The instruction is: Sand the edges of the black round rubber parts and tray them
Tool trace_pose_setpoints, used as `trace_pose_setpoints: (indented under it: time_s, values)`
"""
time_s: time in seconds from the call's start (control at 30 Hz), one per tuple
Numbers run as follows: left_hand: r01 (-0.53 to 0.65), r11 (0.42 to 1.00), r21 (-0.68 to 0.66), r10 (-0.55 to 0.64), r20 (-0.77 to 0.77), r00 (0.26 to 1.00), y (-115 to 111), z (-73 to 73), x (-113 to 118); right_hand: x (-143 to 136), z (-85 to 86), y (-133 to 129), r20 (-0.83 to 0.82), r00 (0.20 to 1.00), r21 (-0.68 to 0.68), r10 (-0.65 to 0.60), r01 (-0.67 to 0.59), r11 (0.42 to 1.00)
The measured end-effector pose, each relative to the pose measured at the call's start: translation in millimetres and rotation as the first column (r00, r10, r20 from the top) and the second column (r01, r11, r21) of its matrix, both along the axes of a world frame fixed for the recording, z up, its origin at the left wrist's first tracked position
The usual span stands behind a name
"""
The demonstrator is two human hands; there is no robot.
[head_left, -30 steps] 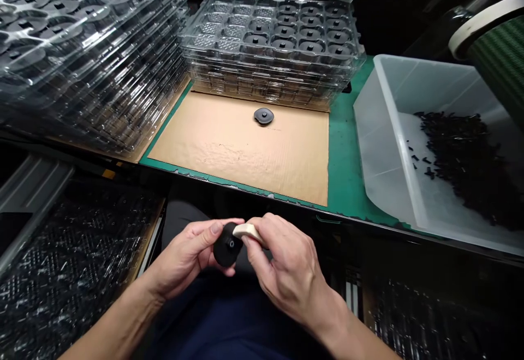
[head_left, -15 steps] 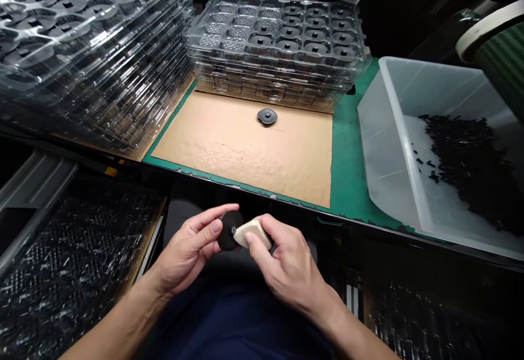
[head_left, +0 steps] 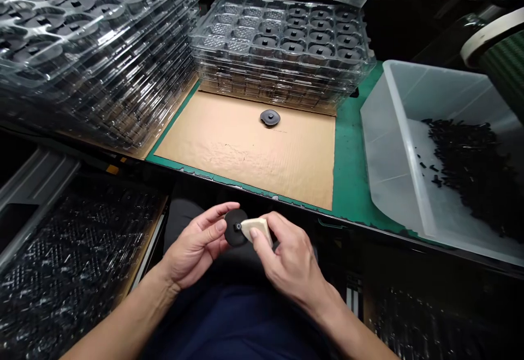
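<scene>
Pinching round black plastic disc (head_left: 231,235), likely light, by rim in half-open left hand (head_left: 190,253); gripping cream wedge-shaped block (head_left: 259,223) in curled right hand (head_left: 292,256).

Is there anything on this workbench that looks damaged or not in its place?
The green tabletop's front edge looks chipped and ragged. One black disc lies alone on the cardboard, outside the clear trays.

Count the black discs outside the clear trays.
2 in view: one black disc in the left hand, beside the pale block in the right hand; the other disc on the cardboard sheet. More may be hidden.
</scene>
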State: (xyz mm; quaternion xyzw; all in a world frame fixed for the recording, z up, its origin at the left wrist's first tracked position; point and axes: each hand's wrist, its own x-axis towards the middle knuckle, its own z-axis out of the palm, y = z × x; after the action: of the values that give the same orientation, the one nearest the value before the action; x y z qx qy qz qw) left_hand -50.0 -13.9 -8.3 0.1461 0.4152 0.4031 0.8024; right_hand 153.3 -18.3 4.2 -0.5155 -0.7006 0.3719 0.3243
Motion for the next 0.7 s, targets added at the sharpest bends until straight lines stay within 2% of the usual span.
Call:
trace_pose_setpoints:
  time_s: [0.07,0.1,0.13,0.2,0.3,0.4,0.5,0.6,0.7]
  values:
    - [-0.064,0.993,0.098,0.072,-0.082,0.994,2.3,2.1,1.1,-2.3,-0.7,-0.9,-0.12,0.993,-0.309,-0.017,-0.021,0.951]
    - [-0.066,0.987,0.144,0.081,-0.103,0.991,2.7,2.7,2.0,-3.3,-0.1,-0.8,-0.185,0.983,-0.407,-0.015,-0.062,0.911]
    - [-0.061,0.982,0.181,0.082,-0.115,0.99,2.8,3.2,3.0,-4.3,1.0,-0.4,-0.236,0.972,-0.459,-0.025,-0.089,0.884]
    - [-0.061,0.972,0.228,0.092,-0.128,0.987,2.0,4.2,4.6,-5.3,3.3,1.0,-0.265,0.963,-0.465,-0.046,-0.085,0.881]
    - [-0.092,0.97,0.226,0.126,-0.142,0.982,0.9,6.1,3.8,-4.4,4.8,2.8,-0.147,0.988,-0.307,-0.037,-0.01,0.952]
    - [-0.037,0.988,0.149,0.064,-0.179,0.982,0.9,7.1,-2.0,-2.0,5.1,3.3,-0.012,0.999,-0.004,-0.031,0.031,1.0]
    - [0.11,0.993,0.04,-0.104,-0.147,0.984,1.3,6.4,-8.6,0.2,6.8,3.5,0.101,0.995,0.186,0.022,-0.04,0.982]
    - [0.208,0.978,-0.001,-0.207,-0.058,0.977,1.2,4.8,-11.0,1.3,8.4,3.9,0.164,0.979,0.253,0.119,-0.158,0.954]
    - [0.262,0.963,-0.064,-0.262,0.005,0.965,-0.4,0.3,-9.6,1.0,9.1,4.3,0.172,0.965,0.28,0.2,-0.242,0.929]
